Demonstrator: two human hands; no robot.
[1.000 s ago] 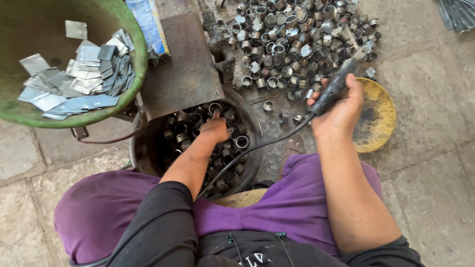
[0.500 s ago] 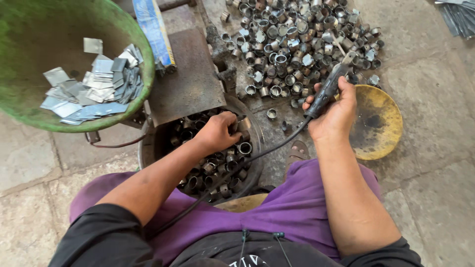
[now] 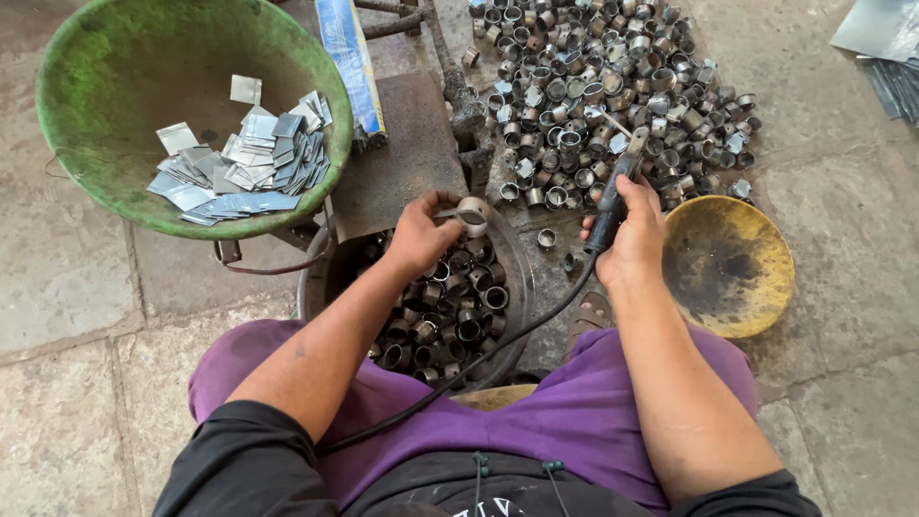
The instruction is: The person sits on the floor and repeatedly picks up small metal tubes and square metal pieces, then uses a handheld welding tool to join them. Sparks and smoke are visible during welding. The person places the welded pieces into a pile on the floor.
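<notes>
My left hand (image 3: 421, 235) holds a short metal ring (image 3: 472, 214) between thumb and fingers, just above the far rim of a dark pan (image 3: 512, 263) full of several similar rings (image 3: 445, 316). My right hand (image 3: 632, 239) is closed around the black handle of a corded tool (image 3: 613, 196), whose tip points at a heap of metal rings (image 3: 603, 86) on the floor. The black cable (image 3: 498, 349) runs back across my purple-clad lap.
A green bowl (image 3: 115, 77) at the upper left holds several flat metal squares (image 3: 239, 168). A dark steel plate (image 3: 397, 158) lies beside it. A yellow dish (image 3: 756, 258) sits right of my right hand. Metal sheets (image 3: 885, 43) lie at the top right.
My left hand has come up out of the pan of rings, holding one ring at the pan's far rim. My right hand with the tool has stayed near the heap.
</notes>
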